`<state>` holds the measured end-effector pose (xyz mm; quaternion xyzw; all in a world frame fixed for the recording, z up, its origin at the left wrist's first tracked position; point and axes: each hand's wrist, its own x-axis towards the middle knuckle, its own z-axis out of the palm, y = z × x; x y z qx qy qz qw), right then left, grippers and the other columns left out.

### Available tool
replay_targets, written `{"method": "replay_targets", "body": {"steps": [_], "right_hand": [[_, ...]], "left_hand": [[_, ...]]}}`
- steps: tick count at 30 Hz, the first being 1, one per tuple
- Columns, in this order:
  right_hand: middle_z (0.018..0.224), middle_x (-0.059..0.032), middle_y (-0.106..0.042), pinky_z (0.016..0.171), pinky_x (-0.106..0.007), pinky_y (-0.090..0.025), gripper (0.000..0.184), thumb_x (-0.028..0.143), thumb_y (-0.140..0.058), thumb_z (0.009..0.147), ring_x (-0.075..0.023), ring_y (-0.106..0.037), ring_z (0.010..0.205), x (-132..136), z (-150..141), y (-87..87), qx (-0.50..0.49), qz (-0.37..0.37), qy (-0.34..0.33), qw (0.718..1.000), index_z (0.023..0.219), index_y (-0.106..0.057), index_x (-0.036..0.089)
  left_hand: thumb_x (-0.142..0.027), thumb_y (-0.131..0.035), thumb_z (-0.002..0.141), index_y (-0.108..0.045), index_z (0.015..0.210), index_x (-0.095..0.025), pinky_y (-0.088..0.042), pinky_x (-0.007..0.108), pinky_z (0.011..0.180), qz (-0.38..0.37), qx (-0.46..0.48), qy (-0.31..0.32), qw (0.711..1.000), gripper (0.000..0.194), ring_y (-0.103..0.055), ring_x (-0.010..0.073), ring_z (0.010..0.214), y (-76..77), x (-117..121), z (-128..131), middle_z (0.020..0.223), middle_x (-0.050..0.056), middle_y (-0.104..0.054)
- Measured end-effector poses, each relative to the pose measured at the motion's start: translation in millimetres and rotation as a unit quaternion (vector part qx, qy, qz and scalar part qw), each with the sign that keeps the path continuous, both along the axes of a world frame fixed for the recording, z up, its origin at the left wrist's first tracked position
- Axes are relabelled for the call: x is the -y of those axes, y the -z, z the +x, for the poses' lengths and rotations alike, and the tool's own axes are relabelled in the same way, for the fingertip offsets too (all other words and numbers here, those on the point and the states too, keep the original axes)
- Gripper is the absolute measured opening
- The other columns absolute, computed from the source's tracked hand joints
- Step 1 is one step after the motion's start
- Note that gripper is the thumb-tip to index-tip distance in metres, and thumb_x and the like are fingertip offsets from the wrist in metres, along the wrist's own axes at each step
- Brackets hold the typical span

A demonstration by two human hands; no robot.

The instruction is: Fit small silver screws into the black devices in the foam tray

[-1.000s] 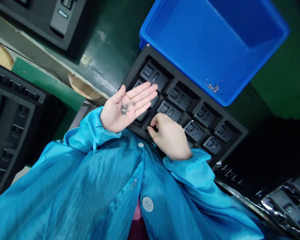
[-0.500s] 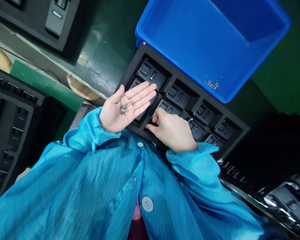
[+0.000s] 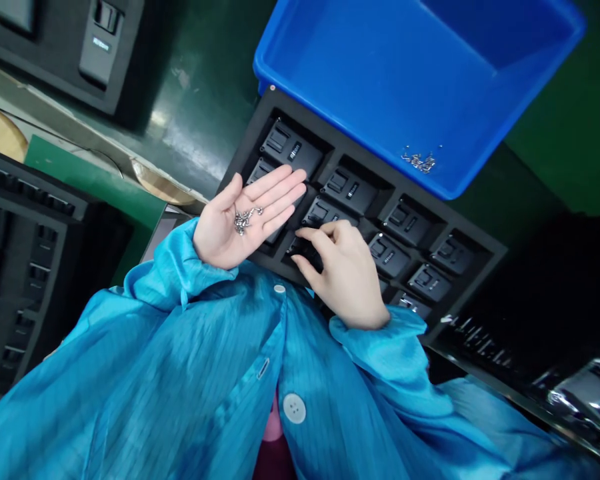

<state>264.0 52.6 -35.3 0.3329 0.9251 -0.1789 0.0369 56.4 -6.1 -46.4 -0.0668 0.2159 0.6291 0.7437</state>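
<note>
My left hand (image 3: 245, 220) lies palm up with its fingers stretched out, and a small pile of silver screws (image 3: 243, 220) rests on the palm. It hovers over the left end of a black foam tray (image 3: 253, 130). Seated in the tray's recesses are several black plastic parts (image 3: 293, 147) with light lettering. My right hand (image 3: 347, 270) is over the tray's near side, thumb and index finger apart around a dark part (image 3: 307, 250) in a near recess. The hand partly hides that part. I make out nothing between the fingertips.
A blue plastic bin (image 3: 380, 100) stands against the tray's far side, with loose screws (image 3: 420, 160) in its near corner. Another foam tray (image 3: 125, 60) lies at the upper left. Stacked dark trays (image 3: 55, 267) stand at the left. Shiny parts (image 3: 590, 400) lie at the lower right.
My right thumb and index finger have spread apart, and the hand has shifted slightly toward me. My left hand stays flat with the screws. The view has shifted a little.
</note>
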Motion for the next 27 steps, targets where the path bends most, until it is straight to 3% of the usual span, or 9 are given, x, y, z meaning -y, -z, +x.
{"method": "replay_targets", "body": {"steps": [5, 11, 14, 18, 21, 27], "right_hand": [[0.104, -0.0109, -0.055, 0.075, -0.040, -0.042, 0.036, 0.034, -0.058, 0.096, -0.0267, -0.050, 0.090, -5.9, -0.9, 4.2, 0.021, 0.022, -0.034, 0.999, 0.130, -0.063, 0.022], [0.103, -0.0110, -0.056, 0.077, -0.041, -0.045, 0.024, 0.036, -0.060, 0.095, -0.0273, -0.052, 0.091, -9.8, 1.1, 5.5, 0.007, -0.010, -0.037, 0.999, 0.112, -0.065, 0.019], [0.097, -0.0094, -0.058, 0.079, -0.041, -0.049, 0.016, 0.033, -0.057, 0.097, -0.0260, -0.055, 0.090, -8.4, 2.3, 1.2, -0.061, -0.023, -0.008, 0.998, 0.101, -0.065, 0.019], [0.091, -0.0049, -0.063, 0.079, -0.037, -0.051, 0.011, 0.025, -0.057, 0.099, -0.0205, -0.061, 0.087, -1.0, 0.1, -15.3, -0.185, 0.027, 0.080, 0.979, 0.094, -0.065, 0.022], [0.091, -0.0038, -0.067, 0.077, -0.036, -0.051, 0.007, 0.020, -0.060, 0.097, -0.0192, -0.063, 0.085, 5.9, -6.5, -28.5, -0.237, 0.055, 0.087, 0.966, 0.092, -0.065, 0.022], [0.089, -0.0033, -0.070, 0.082, -0.040, -0.048, 0.011, 0.024, -0.059, 0.097, -0.0216, -0.063, 0.088, 13.2, -20.9, -31.2, -0.168, 0.047, 0.091, 0.980, 0.089, -0.066, 0.024]], "left_hand": [[-0.049, -0.014, 0.109, -0.019, 0.166, -0.010, -0.038, 0.033, 0.123, -0.005, -0.004, 0.015, 1.000, 0.069, -0.046, 0.0204, 0.149, 3.5, 0.0, 10.1, 0.161, 0.010, -0.046], [-0.051, -0.014, 0.108, -0.024, 0.165, -0.010, -0.043, 0.031, 0.118, -0.020, 0.010, 0.044, 0.999, 0.071, -0.048, 0.0206, 0.148, 3.1, -0.6, 22.0, 0.157, 0.010, -0.052], [-0.051, -0.014, 0.108, -0.026, 0.164, -0.010, -0.042, 0.031, 0.119, -0.009, 0.019, 0.060, 0.998, 0.071, -0.046, 0.0209, 0.149, 1.9, -0.3, 26.9, 0.159, 0.011, -0.050], [-0.051, -0.016, 0.108, -0.030, 0.163, -0.011, -0.040, 0.030, 0.120, 0.024, 0.020, 0.069, 0.997, 0.070, -0.044, 0.0203, 0.151, 1.6, 0.0, 30.7, 0.160, 0.009, -0.048], [-0.051, -0.018, 0.108, -0.040, 0.159, -0.011, -0.040, 0.031, 0.120, 0.046, 0.016, 0.069, 0.996, 0.068, -0.044, 0.0207, 0.151, 1.7, -0.4, 33.0, 0.160, 0.009, -0.049], [-0.050, -0.021, 0.107, -0.059, 0.144, -0.015, -0.038, 0.029, 0.122, 0.008, 0.013, 0.085, 0.996, 0.063, -0.035, 0.0212, 0.156, -0.1, -1.4, 40.7, 0.158, 0.007, -0.052]]}}
